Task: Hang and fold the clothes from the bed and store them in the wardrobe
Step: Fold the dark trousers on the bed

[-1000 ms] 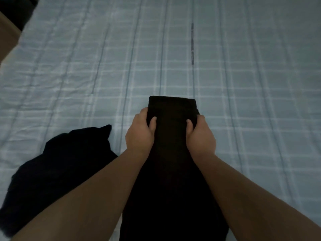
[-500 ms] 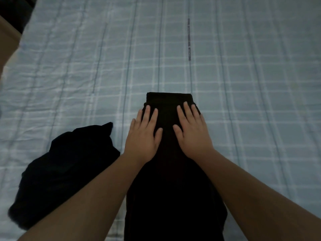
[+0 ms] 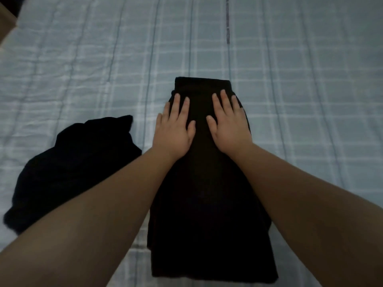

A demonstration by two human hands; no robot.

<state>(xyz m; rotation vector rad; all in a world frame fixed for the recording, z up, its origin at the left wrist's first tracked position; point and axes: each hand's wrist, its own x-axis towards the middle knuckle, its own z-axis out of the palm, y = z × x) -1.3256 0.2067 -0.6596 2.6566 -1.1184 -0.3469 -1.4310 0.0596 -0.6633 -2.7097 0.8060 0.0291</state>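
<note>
A long black garment (image 3: pixel 207 204) lies folded into a narrow strip on the bed, running from the near edge toward the middle. My left hand (image 3: pixel 173 129) rests flat on its far left part, fingers spread, palm partly on the sheet. My right hand (image 3: pixel 228 123) lies flat on the far right part, fingers apart. Neither hand grips the cloth. A second black garment (image 3: pixel 72 168) sits crumpled in a heap to the left, apart from my hands.
The bed is covered by a pale blue checked sheet (image 3: pixel 300 90) that fills most of the view. A brown piece of furniture (image 3: pixel 6 19) shows at the top left corner beside the bed's edge.
My hands let go of the garment's sides and opened flat on top of it. They have since slid a little outward along the cloth.
</note>
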